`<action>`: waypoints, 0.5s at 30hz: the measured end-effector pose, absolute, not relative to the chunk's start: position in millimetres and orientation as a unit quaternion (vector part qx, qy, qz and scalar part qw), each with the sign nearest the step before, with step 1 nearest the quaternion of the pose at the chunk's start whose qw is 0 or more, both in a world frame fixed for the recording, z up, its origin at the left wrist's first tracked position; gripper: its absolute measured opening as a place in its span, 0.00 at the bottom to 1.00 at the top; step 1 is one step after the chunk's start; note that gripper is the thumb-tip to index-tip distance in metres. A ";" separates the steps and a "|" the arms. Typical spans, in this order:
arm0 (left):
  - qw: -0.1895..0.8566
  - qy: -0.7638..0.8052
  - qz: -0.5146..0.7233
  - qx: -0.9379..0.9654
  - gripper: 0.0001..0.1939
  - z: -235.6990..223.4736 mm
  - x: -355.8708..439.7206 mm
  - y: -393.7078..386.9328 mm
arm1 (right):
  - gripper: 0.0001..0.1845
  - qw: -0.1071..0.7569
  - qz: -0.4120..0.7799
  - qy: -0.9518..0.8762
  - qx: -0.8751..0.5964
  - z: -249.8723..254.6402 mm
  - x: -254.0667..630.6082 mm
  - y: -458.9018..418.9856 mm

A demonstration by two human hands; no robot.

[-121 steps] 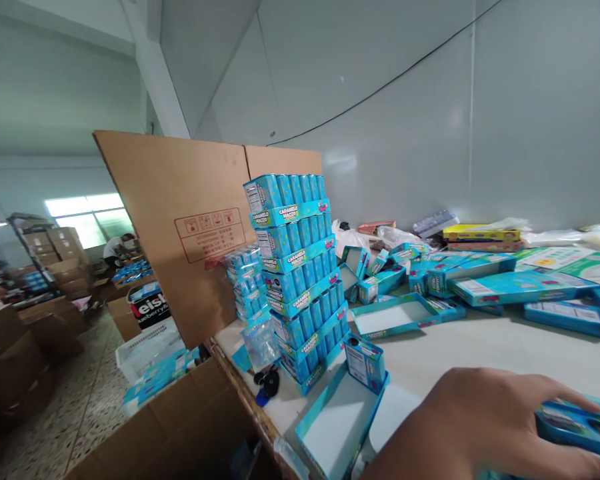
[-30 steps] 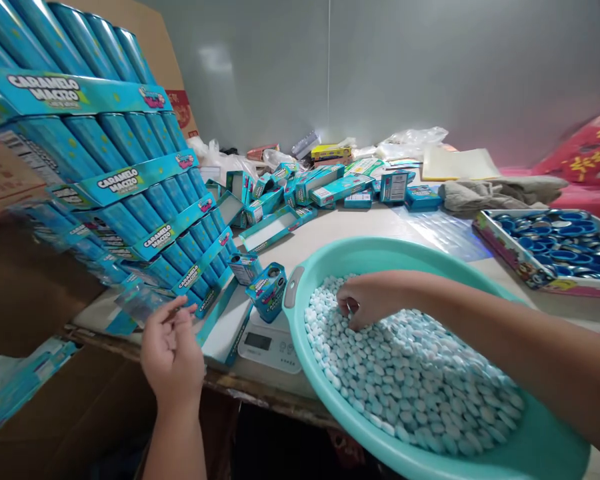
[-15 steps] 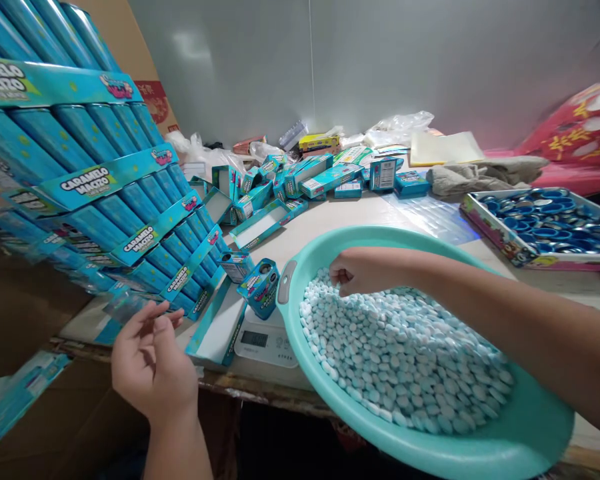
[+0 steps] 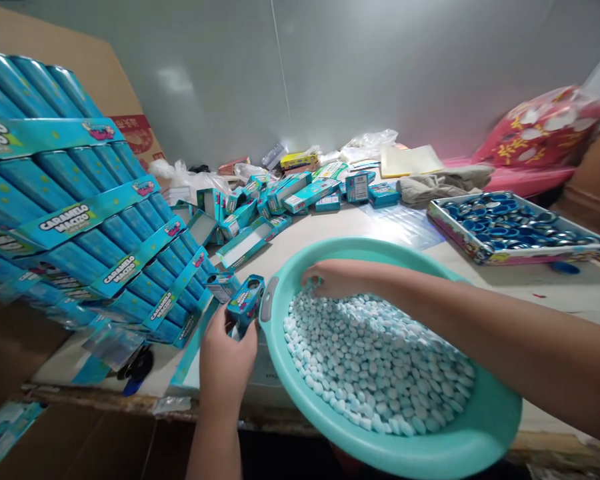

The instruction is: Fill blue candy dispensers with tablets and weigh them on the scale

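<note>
A teal basin (image 4: 485,427) at the table's near edge holds a heap of pale blue and white candy tablets (image 4: 375,363). My right hand (image 4: 333,279) is closed in a pinch over the tablets near the basin's far left rim; what it holds is hidden. My left hand (image 4: 227,360) grips a small blue candy box (image 4: 246,301) with a round hole on top, just left of the basin, over a white scale that the hand mostly hides.
A tall stack of blue "Caramelo Macizo" display trays (image 4: 80,220) fills the left. Loose blue cartons (image 4: 275,197) lie at the back. A tray of blue round lids (image 4: 510,227) sits right, with a grey cloth (image 4: 440,183) and red bag (image 4: 540,130) behind.
My left hand has moved right from the table's edge and taken hold of the small blue box. My right hand stays in the basin, shifted slightly left.
</note>
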State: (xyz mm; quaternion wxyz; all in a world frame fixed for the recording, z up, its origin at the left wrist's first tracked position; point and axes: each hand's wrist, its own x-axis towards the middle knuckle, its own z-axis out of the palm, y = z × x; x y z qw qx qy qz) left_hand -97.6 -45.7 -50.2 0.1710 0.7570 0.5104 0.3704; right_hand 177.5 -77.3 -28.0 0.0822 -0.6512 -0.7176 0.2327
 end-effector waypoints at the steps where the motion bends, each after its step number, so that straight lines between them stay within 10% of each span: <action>1: 0.118 0.481 0.407 0.767 0.20 -45.7 -97.7 -48.3 | 0.17 0.082 0.233 -0.719 -0.650 -27.4 177.0 -77.9; 5: -0.074 0.297 0.414 0.858 0.23 -21.1 -102.2 -47.7 | 0.17 0.074 0.241 -0.724 -0.642 -18.0 174.4 -83.5; 15: -0.142 0.147 0.292 0.934 0.28 -7.2 -104.3 -21.7 | 0.15 0.026 0.279 -0.717 -0.639 -5.7 173.5 -87.5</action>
